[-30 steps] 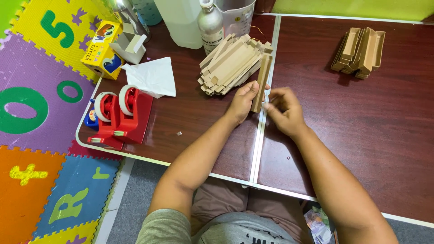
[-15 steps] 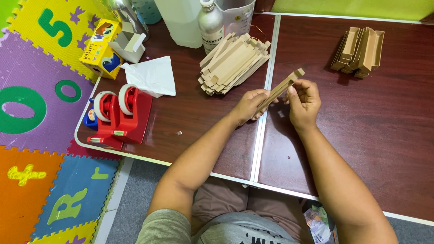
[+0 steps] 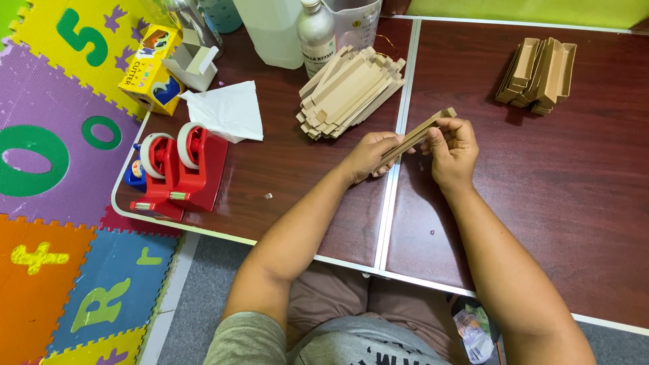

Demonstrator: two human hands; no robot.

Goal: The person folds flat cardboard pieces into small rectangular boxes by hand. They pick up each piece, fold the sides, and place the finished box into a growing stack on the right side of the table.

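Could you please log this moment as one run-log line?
left hand: holds strip | right hand: holds strip | stack: on table

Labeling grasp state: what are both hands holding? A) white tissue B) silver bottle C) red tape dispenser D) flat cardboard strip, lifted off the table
D: the left hand and right hand pinch a flat cardboard strip between them, above the table.

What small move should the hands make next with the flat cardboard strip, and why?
Probably push its long edges apart to open it. Both the left hand and the right hand hold the cardboard strip flat above the table, while the pile at far right shows opened trays.
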